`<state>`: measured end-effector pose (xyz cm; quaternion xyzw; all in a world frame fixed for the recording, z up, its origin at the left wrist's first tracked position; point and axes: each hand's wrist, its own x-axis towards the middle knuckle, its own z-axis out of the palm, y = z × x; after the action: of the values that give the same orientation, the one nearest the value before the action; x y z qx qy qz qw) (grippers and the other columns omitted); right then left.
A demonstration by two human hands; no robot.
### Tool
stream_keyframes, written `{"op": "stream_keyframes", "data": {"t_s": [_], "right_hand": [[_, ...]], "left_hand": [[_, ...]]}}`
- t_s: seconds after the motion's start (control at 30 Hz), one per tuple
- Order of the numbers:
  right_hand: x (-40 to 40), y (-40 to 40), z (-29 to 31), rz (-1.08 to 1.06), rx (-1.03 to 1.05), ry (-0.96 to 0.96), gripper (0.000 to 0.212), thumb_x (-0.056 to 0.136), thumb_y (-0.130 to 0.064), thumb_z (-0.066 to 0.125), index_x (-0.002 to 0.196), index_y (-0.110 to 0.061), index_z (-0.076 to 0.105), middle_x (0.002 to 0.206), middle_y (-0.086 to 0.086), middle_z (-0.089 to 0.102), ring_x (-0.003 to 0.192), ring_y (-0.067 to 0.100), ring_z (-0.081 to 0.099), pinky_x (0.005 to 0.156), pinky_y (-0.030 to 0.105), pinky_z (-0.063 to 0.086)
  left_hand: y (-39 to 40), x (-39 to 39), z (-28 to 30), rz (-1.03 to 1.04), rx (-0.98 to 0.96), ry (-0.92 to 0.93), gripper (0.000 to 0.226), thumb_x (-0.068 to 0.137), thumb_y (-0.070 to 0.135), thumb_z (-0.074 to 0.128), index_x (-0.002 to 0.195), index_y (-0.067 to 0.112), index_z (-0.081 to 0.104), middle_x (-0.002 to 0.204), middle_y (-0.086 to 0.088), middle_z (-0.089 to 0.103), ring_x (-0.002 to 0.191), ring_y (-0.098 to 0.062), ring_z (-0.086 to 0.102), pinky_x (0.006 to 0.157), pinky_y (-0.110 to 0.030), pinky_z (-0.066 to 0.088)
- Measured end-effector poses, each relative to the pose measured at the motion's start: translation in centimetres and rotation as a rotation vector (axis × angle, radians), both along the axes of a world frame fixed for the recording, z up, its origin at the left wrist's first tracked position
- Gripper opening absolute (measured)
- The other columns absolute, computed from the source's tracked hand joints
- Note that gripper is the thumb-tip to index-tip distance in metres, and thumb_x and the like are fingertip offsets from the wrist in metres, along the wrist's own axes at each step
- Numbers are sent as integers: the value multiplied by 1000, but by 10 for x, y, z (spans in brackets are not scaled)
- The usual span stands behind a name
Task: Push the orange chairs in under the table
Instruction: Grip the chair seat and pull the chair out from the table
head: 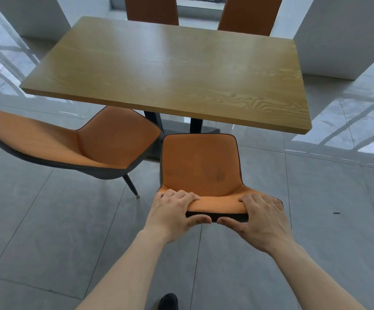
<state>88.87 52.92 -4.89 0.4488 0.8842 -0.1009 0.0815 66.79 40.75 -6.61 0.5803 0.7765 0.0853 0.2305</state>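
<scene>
An orange chair (200, 166) stands just in front of the wooden table (170, 70), its seat facing the table's near edge. My left hand (172, 214) and my right hand (263, 220) both grip the top of its backrest, fingers over the front, thumbs behind. A second orange chair (74, 142) stands to the left, turned at an angle, with part of its seat under the table's edge. Two more orange chair backs (151, 10) (248, 14) rise behind the far side of the table.
The floor is grey tile (47, 231) with open room around me. White pillars (347, 36) stand at the back left and right. The table's dark pedestal (196, 126) sits under its middle. My dark shoe (169, 302) shows at the bottom.
</scene>
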Motion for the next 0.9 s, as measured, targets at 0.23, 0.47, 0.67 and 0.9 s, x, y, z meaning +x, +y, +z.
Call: {"op": "stream_keyframes", "data": {"t_s": [0.23,0.47,0.67,0.9], "right_hand": [[-26,23,-6,-51,30,-1,105,63,-108,16,115,-28,60,117,-4,64,109,23,54,95,44,41],[-21,18,-6,-57,27,2,106,64,-108,18,119,-27,60,118,-4,63,109,23,52,95,45,40],[-31,24,-6,-22,-4,-22,108,63,-108,16,122,-29,57,122,-5,61,114,22,51,99,44,40],[-29,18,4,-41,-42,-47,112,59,-109,14,131,-32,54,129,-8,60,121,19,50,109,41,36]], "left_hand": [[34,-34,-2,-53,-1,-20,81,75,99,21,130,46,49,124,17,60,112,-14,48,100,-39,30],[28,-29,-6,-54,13,-14,83,75,99,22,131,45,49,123,16,60,111,-15,50,100,-41,33],[27,-35,-8,-30,13,-3,80,76,99,21,129,46,49,121,18,60,107,-13,49,98,-39,33],[26,-33,-1,-42,-44,-22,82,73,101,21,130,48,47,120,20,59,107,-11,48,101,-38,35]]}}
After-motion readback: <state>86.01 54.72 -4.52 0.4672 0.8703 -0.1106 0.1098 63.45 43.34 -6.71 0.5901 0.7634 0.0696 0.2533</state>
